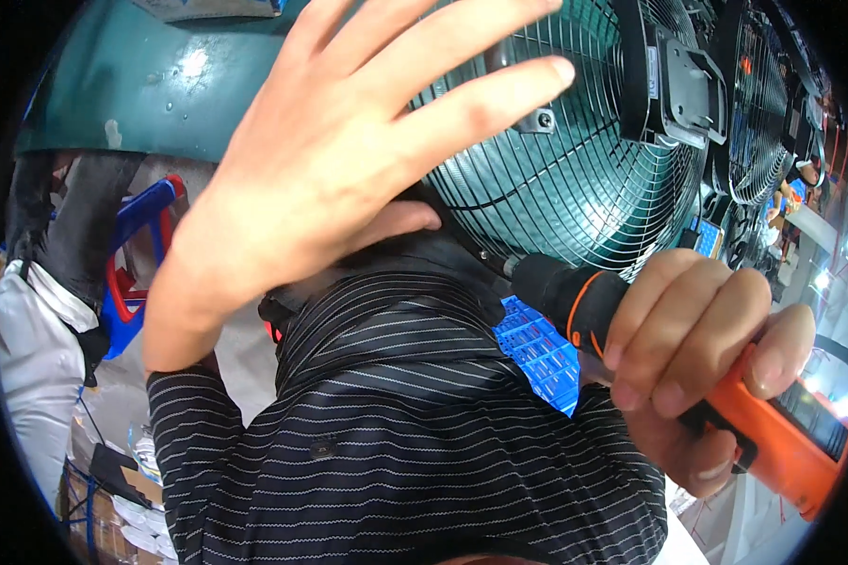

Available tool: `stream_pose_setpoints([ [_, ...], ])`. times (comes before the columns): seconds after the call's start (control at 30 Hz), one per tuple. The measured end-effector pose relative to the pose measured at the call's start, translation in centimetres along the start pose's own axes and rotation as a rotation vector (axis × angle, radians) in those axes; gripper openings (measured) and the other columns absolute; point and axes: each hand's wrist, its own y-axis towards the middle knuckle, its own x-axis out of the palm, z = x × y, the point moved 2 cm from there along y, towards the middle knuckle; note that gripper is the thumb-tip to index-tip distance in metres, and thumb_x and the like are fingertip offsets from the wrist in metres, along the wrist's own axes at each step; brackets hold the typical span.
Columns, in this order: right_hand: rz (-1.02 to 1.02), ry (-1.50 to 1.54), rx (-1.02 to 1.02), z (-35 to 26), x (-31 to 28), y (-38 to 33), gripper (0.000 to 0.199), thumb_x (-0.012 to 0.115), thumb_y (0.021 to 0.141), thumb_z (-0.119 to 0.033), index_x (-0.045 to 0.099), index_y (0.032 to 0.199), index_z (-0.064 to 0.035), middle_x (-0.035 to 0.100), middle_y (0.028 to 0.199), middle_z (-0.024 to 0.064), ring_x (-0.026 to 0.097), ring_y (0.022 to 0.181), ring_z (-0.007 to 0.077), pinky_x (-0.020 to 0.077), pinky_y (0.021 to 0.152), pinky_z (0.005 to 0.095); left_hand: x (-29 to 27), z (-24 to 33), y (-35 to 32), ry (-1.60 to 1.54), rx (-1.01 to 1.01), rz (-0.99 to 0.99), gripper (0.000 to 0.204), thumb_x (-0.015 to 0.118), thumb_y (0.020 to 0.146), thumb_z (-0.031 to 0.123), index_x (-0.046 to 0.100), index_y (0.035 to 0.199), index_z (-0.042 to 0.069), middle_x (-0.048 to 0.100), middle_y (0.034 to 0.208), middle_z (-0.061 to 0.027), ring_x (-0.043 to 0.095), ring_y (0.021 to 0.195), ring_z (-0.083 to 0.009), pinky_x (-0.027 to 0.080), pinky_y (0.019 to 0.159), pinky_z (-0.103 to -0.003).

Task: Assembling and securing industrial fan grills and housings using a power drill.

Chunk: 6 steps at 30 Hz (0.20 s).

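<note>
My left hand (pixel 349 141) is stretched out with its fingers spread, held over the near left part of a round black wire fan grille (pixel 575 179). Nothing is gripped in it. My right hand (pixel 707 358) wraps round an orange and black power screwdriver (pixel 773 424), its fingers round the body and the thumb side toward the handle. The tool's tip points left at the grille's near rim, close to a small screw (pixel 483 255); whether they touch I cannot tell. A black bracket (pixel 683 89) stands on the grille's right side. My left hand hides part of the grille.
A green table (pixel 160 94) carries the fan. More black fan grilles (pixel 763 113) line up at the right. A blue and red stool (pixel 146 254) stands at the left, beside a person in pale clothing (pixel 38 367). A blue plastic crate (pixel 542 353) sits below the screwdriver.
</note>
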Motion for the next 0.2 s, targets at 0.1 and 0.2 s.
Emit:
stream_pose_setpoints([
  [0.1, 0.001, 0.009, 0.028, 0.20, 0.06, 0.18, 0.042, 0.070, 0.085, -0.023, 0.047, 0.118, -0.0086, 0.059, 0.083, 0.0034, 0.061, 0.057, 0.0111, 0.0510, 0.053, 0.0242, -0.11, -0.19, 0.39, -0.013, 0.068, 0.044, 0.047, 0.066, 0.079, 0.023, 0.059, 0.124, 0.010, 0.054, 0.129, -0.0163, 0.047, 0.132, -0.0376, 0.036, 0.106, -0.055],
  [0.2, -0.021, 0.014, 0.034, 0.41, 0.22, 0.38, 0.044, 0.070, 0.085, -0.023, 0.046, 0.118, -0.0085, 0.059, 0.083, 0.0036, 0.061, 0.056, 0.0120, 0.0524, 0.055, 0.0244, 0.09, -0.44, 0.37, 0.075, 0.156, 0.061, 0.048, 0.065, 0.080, 0.021, 0.059, 0.127, 0.013, 0.052, 0.134, -0.0156, 0.046, 0.133, -0.0383, 0.035, 0.107, -0.057],
])
